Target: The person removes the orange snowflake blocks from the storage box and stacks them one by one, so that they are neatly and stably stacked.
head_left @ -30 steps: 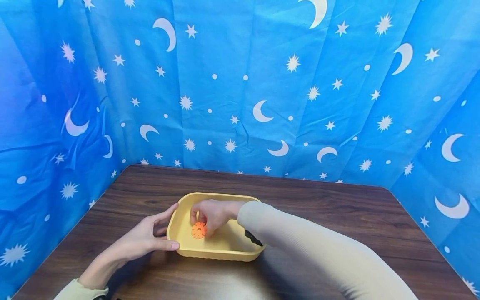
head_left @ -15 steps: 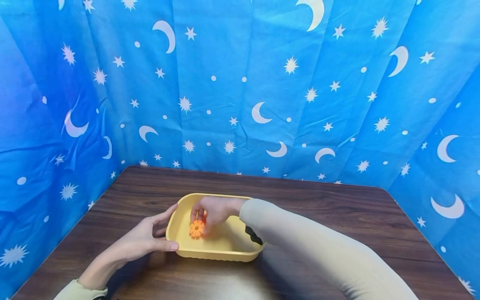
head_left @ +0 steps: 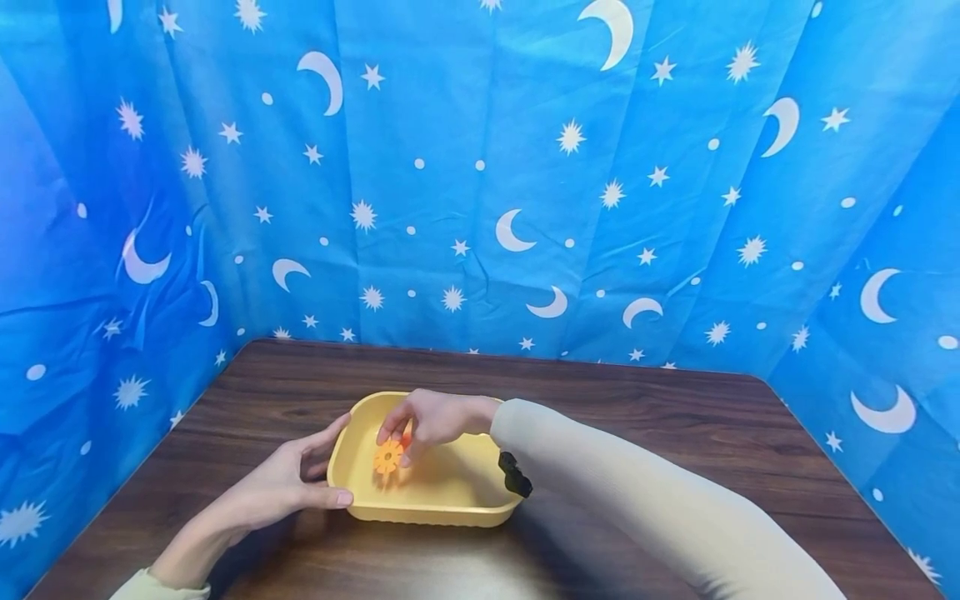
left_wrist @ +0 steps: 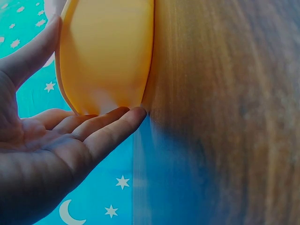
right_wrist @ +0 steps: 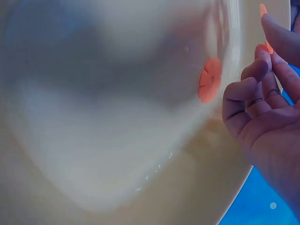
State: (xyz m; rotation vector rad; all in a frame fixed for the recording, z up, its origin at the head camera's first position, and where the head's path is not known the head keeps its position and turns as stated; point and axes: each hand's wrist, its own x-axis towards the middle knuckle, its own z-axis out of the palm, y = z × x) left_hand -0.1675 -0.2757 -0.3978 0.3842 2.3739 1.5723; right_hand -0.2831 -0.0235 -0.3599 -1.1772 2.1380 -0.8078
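Note:
A shallow yellow tray (head_left: 480,508) sits on the table. My left hand (head_left: 273,487) holds its left end, the thumb at the near corner and the index finger at the far one. In the left wrist view the left fingers (left_wrist: 112,129) lie nearly straight against the tray's outer wall. My right hand (head_left: 435,417) reaches in and pinches an orange notched plastic disc (head_left: 387,457) between thumb and finger, close above the tray floor. The right wrist view shows that pinched disc (right_wrist: 263,9) edge-on, and a second orange disc (right_wrist: 210,80) inside the tray.
A dark wood-grain table (head_left: 637,433) stretches around the tray. Blue cloth (head_left: 450,167) with white moons and stars hangs behind it and at both sides. A black strap (head_left: 514,475) is on the right wrist, and the right sleeve (head_left: 637,492) crosses the tray's right end.
The right hand has shifted slightly left and raised the disc a little, turning its face so that it looks lighter. The left hand keeps its hold on the tray. The head view has tilted slightly.

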